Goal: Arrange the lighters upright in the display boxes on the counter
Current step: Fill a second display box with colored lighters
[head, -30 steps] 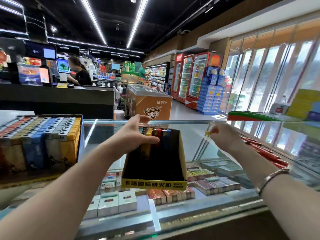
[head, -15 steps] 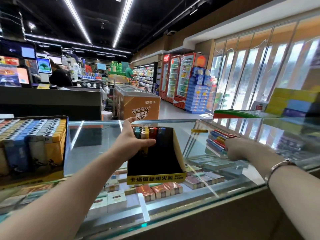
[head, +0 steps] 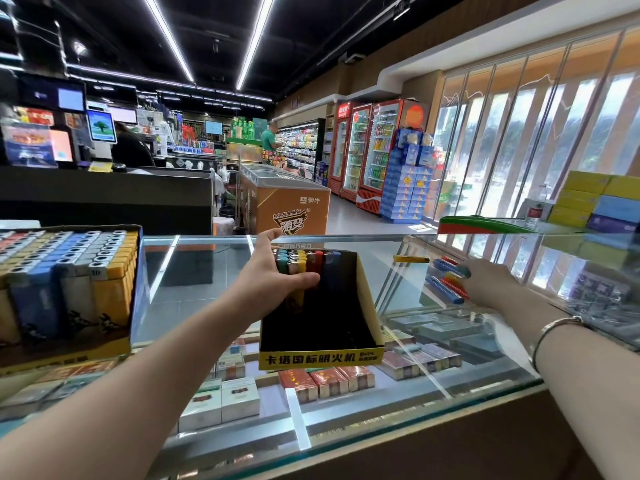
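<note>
Much of the scene is only partly readable. The left hand [head: 273,282] reaches into the back of a black display box [head: 322,327] with a yellow front strip, standing on the glass counter [head: 207,306]; its thumb lies across the front of a row of upright lighters [head: 304,263] and its fingers go behind them, so the hand curls round the left part of the row and hides the lower bodies. About six lighter tops show: green, teal, a silvery one, yellow, red and blue, though the exact count is uncertain because the hand covers some. The rest of the box looks dark and its floor cannot be made out. The right hand [head: 491,282] rests on a loose pile of lighters [head: 446,278] lying flat on the glass to the right of the box; its fingertips are hidden by the back of the hand, so I cannot tell whether it grips any. Roughly five or six red, blue and teal ones show, overlapping. One yellow lighter [head: 410,259] lies alone, just beyond the pile. At the left, a second display box [head: 69,296] is cut off by the frame edge; it is packed with upright lighters in rows, too many and too blurred to count. A bracelet [head: 550,330] circles the right wrist.
</note>
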Motion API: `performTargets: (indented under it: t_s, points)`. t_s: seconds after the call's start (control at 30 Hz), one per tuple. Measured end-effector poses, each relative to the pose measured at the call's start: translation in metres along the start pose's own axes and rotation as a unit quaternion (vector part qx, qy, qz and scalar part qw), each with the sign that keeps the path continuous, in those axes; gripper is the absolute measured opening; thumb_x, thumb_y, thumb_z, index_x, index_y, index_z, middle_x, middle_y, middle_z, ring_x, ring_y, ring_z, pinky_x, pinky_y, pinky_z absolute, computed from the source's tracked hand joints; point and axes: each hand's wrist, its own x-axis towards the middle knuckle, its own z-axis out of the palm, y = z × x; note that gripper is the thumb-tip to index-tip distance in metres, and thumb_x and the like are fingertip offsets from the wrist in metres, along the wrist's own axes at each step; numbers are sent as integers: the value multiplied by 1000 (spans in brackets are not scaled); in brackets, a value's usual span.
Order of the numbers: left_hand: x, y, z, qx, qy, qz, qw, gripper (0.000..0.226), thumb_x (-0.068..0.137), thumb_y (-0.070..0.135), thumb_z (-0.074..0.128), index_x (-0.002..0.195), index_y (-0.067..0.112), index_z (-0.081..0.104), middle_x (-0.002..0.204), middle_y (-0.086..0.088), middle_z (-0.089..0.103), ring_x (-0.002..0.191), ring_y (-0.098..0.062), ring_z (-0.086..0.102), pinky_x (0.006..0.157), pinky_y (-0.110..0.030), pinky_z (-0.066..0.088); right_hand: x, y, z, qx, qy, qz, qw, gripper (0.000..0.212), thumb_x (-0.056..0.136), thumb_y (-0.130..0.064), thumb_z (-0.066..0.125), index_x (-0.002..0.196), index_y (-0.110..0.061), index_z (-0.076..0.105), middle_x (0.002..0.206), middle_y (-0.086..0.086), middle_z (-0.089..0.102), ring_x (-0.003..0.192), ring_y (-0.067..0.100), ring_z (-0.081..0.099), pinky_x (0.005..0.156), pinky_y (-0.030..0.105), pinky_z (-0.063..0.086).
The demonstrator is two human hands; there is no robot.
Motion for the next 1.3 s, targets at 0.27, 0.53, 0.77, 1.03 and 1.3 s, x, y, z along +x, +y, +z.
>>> performTargets:
  t_s: [0.27,0.53,0.77,1.03,1.3]
  points:
    - [2,-1,0,-18,-12,6,1000,81,73,17,76,134,30,23,94,14,47,84,-1,53,57,-10,43,7,-14,3,16,-59,9,998,28,97,-15,41,70,-10,46,70,3,49,57,12,42,50,21,33]
    - [2,-2,-2,-22,-21,1,1000,80,72,20,77,131,32,23,98,13,47,89,-4,53,63,-13,43,12,-33,13,40,-135,-58,988,39,94,-48,44,87,-10,52,101,15,65,75,22,57,62,27,40]
    - [4,-5,-2,-21,-16,5,1000,82,72,21,77,131,34,23,98,14,46,90,-4,54,63,-12,45,7,-59,1,62,-224,-95,968,10,80,-15,60,83,-6,56,72,7,56,62,18,54,58,26,47]
    - [4,-3,-6,-16,-34,2,999,73,70,18,78,119,38,28,101,10,46,95,-13,56,73,-20,50,-7,-79,12,55,-173,-134,974,21,76,-8,62,95,-7,52,77,9,54,64,20,53,57,29,45]
    - [6,5,-24,139,-36,22,989,44,71,20,78,105,24,51,113,-2,46,99,-19,53,87,-37,52,-25,-135,-24,530,-142,-150,823,14,79,0,60,79,-11,52,68,6,49,59,21,52,51,27,52]
